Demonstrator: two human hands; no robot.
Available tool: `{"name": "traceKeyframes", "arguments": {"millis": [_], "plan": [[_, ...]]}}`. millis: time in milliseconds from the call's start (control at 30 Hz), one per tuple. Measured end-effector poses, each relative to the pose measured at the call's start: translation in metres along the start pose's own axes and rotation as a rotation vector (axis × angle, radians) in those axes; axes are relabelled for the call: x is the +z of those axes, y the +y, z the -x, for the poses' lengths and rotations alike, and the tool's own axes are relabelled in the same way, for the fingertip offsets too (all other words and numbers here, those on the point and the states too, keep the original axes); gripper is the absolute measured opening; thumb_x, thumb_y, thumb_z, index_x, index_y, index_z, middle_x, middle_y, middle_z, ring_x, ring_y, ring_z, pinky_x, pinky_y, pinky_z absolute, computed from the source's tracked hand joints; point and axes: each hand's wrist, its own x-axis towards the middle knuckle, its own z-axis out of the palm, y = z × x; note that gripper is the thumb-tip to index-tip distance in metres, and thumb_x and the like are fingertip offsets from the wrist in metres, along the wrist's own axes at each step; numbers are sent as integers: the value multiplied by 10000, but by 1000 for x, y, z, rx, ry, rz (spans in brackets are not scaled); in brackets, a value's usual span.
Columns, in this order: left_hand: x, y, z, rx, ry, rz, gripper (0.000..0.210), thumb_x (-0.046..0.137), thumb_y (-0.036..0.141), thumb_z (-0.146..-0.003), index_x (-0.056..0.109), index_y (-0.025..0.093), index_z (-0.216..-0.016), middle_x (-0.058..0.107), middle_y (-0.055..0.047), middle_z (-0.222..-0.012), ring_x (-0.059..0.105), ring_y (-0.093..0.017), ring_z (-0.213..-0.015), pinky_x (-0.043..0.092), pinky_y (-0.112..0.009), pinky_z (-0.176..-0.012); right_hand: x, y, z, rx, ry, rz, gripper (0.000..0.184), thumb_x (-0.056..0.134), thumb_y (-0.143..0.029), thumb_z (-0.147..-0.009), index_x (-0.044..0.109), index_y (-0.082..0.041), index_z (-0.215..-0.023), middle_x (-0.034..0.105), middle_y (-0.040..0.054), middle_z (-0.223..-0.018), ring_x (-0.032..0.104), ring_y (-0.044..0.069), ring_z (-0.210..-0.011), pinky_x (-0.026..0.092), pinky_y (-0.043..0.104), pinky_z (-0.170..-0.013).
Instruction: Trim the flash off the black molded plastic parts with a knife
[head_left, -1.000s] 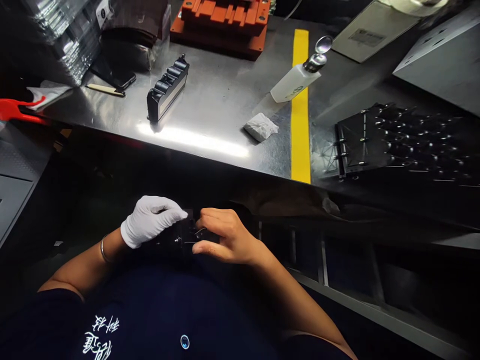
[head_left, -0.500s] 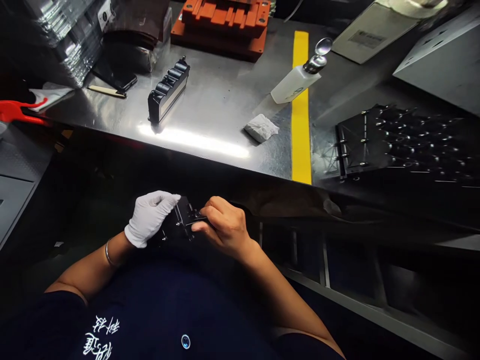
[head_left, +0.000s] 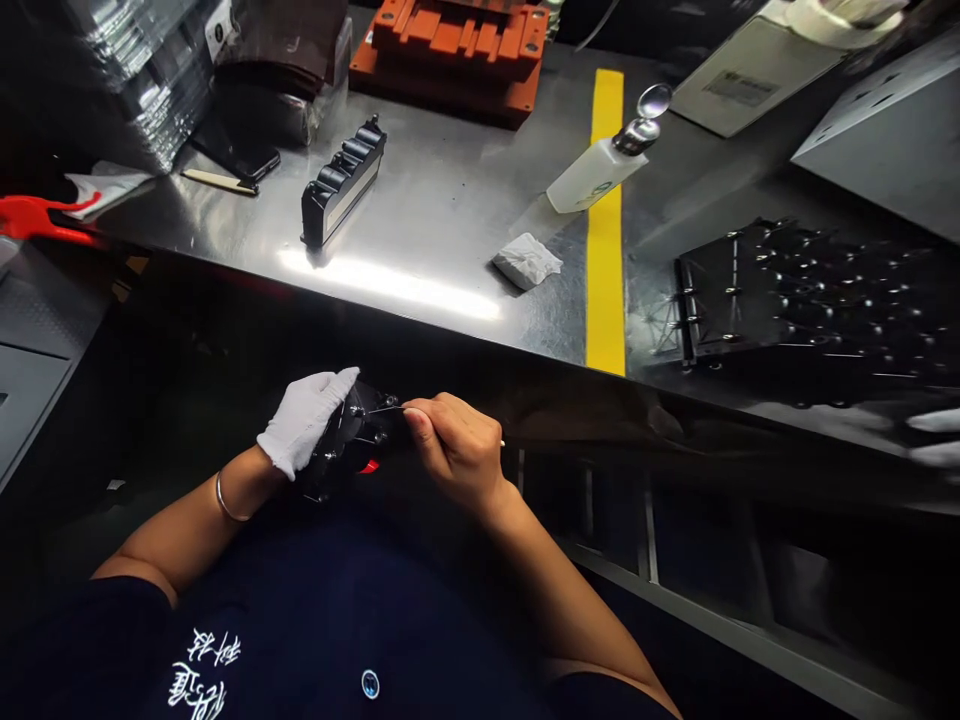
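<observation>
You've got a steel tabletop: orange fixture at its far edge, batch of black pieces by the near edge, right of the yellow tape. Ribbed block sits left, back from the near edge.

Your left hand, gloved, grips 1 black part, held off the tabletop, short of its near edge. Your right hand, bare, is closed narrow on a thin tool. Its tip is at the part; can't tell if it touches.

Progress, my read: you're mid-work on 1 part, tool still on it, so not finished. Can't tell how much of it is left, or whether the batch is done or waiting.
</observation>
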Motion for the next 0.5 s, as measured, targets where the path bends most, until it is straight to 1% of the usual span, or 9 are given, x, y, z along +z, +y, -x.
{"name": "traceKeyframes", "arguments": {"millis": [133,233,400,500], "plan": [[0,-1,0,7,7,-7,428,576,528,-806,525,182,-560,491,15,-549,440,-99,-513,394,-224,-474,5,0,1,-29,18,104,197,491,-197,-916,634,-172,-782,593,23,-608,500,113,-530,376,249,-535],[1,-1,1,-9,8,4,418,577,522,-806,531,183,-566,503,12,-556,441,-100,-512,402,-226,-479,7,0,1,-27,30,154,182,506,-186,-912,629,-172,-778,595,22,-597,497,112,-527,376,246,-531],[2,2,2,-39,0,-1,418,573,521,-811,540,181,-570,507,7,-564,429,-101,-512,389,-226,-466,7,0,3,-49,73,81,157,500,-147,-904,623,-168,-809,653,40,-656,528,124,-555,403,256,-552],[2,2,2,-47,9,1,419,572,523,-814,541,180,-575,504,6,-570,430,-101,-519,390,-224,-473,6,-1,4,-50,70,96,157,504,-160,-903,629,-172,-809,658,41,-667,536,129,-564,402,261,-555]]}}
